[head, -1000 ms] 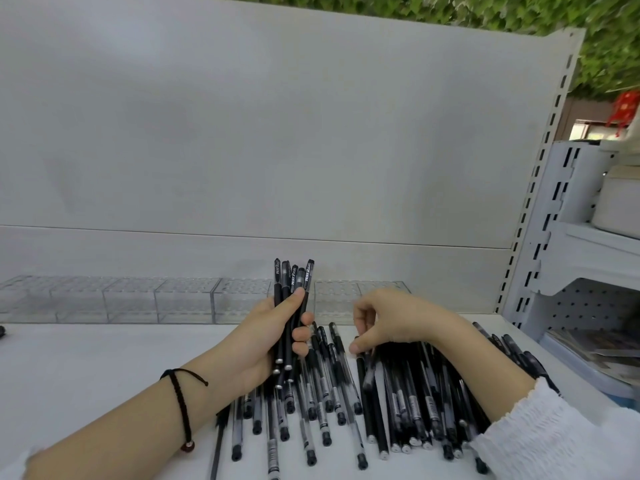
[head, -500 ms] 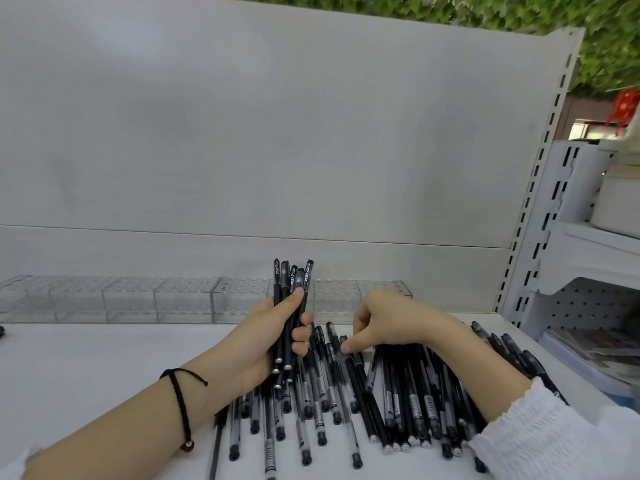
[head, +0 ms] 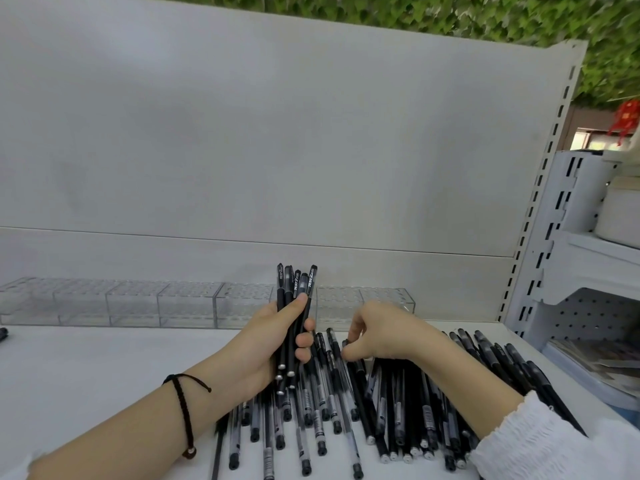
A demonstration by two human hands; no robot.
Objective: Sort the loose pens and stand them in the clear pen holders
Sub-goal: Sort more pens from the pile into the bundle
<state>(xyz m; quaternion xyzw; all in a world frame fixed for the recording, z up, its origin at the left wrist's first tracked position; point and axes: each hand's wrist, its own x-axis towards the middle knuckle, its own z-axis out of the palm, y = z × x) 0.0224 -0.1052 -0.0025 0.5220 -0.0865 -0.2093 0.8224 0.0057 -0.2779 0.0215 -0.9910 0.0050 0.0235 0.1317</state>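
Note:
My left hand (head: 266, 344) grips a bundle of several black pens (head: 294, 296), held upright with caps up, just in front of the clear pen holders (head: 131, 303). A big pile of loose pens (head: 381, 410), black ones and clear-barrelled ones, lies on the white shelf (head: 86, 375) below both hands. My right hand (head: 377, 332) hovers over the pile's far edge, fingers curled, thumb and fingertips pinching the top of one black pen (head: 356, 382) that still lies in the pile. The row of holders stands empty along the back panel.
A white back panel (head: 277, 150) rises right behind the holders. A perforated upright (head: 540, 202) and a second white shelf unit (head: 595, 271) close off the right side. More pens spill toward the shelf's right edge (head: 502, 358). One dark object lies at the far left (head: 2, 333).
My right hand has shifted left along the pile's far edge and its fingertips have closed on one black pen. The left hand and its bundle have stayed put.

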